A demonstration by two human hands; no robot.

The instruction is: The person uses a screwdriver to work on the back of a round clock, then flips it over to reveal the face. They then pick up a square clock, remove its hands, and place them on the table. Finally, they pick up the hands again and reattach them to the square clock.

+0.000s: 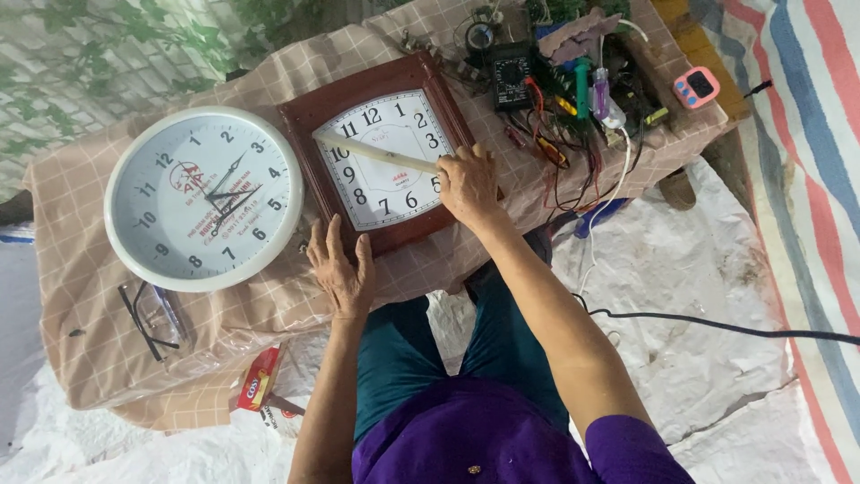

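Observation:
A square clock with a dark wooden frame (309, 121) and white dial lies flat on a low table. My right hand (468, 184) rests at the clock's right edge and grips a pale, thin stick (376, 154) that lies across the dial towards the upper left. My left hand (340, 269) lies flat with spread fingers on the checked cloth, touching the frame's lower left corner. A round white wall clock (204, 197) lies to the left of it.
A beige checked cloth (90, 323) covers the table. Eyeglasses (152, 318) lie near its front left. A black multimeter (512, 76), tangled wires, tools and a pink timer (697, 87) crowd the right end. A black cable (717, 324) runs over the white floor sheet.

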